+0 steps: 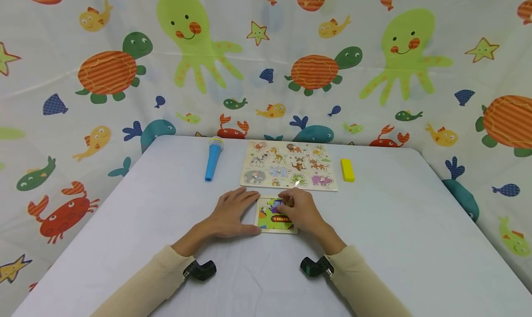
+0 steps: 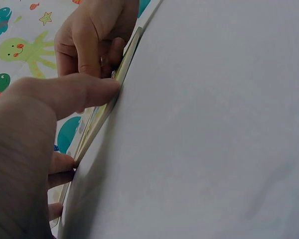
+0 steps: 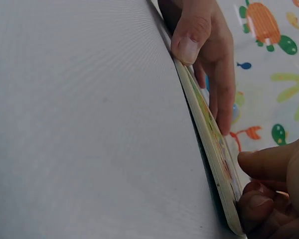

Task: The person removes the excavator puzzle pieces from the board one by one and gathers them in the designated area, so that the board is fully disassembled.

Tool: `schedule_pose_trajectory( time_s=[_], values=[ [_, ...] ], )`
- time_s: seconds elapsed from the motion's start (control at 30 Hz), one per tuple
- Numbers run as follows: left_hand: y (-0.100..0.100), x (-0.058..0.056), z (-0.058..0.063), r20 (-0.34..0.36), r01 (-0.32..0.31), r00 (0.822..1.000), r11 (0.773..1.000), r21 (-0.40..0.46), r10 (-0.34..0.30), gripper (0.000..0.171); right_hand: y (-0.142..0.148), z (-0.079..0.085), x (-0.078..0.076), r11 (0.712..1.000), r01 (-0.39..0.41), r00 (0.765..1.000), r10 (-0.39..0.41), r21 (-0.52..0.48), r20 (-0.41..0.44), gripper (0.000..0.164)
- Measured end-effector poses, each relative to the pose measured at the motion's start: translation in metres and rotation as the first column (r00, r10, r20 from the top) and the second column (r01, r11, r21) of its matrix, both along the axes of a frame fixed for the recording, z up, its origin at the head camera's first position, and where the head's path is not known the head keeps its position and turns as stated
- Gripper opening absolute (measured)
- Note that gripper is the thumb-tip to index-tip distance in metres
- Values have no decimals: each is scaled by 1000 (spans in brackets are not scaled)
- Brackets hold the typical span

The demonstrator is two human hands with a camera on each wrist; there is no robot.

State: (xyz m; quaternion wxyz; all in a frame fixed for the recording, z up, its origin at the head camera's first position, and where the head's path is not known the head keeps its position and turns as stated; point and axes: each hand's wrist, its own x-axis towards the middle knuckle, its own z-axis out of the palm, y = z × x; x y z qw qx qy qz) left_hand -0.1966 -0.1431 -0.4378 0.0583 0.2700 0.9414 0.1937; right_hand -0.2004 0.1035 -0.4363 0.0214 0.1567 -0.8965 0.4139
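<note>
A small picture puzzle [image 1: 275, 218] in a pale wooden frame lies on the table; it shows a colourful vehicle with an orange track. My left hand [image 1: 233, 214] rests along its left side with spread fingers. The left thumb [image 2: 97, 90] touches the frame's near edge, and other fingers lie by its far left corner. Over the puzzle's upper right part is my right hand [image 1: 302, 210], with bent fingers [image 3: 259, 201] at the surface and the thumb held above them. That part of the picture is hidden, and I cannot tell whether a piece sits between these fingertips.
Behind the small puzzle lies a larger animal puzzle board [image 1: 266, 167]. A blue toy microphone [image 1: 213, 160] lies left of this board, and a yellow block [image 1: 347, 170] on its right. The white table [image 1: 415, 243] meets a sea-animal curtain [image 1: 257, 67] at the back.
</note>
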Motion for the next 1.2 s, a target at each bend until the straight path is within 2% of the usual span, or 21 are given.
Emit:
schedule_pose_trajectory(
  time_s=[0.23,0.73,1.2],
  values=[
    [1,0,-1,-1,2,1000,1000,4,-2,96,-2,0,1,999,35,999,-35,18,21,24],
    [0,0,-3,-7,-1,1000,1000,-9,1,97,-3,-5,-1,998,27,1000,-26,49,-14,23],
    [2,1,0,-7,-5,1000,1000,-2,5,95,-3,-6,-1,998,13,998,-10,61,-58,23]
  ],
)
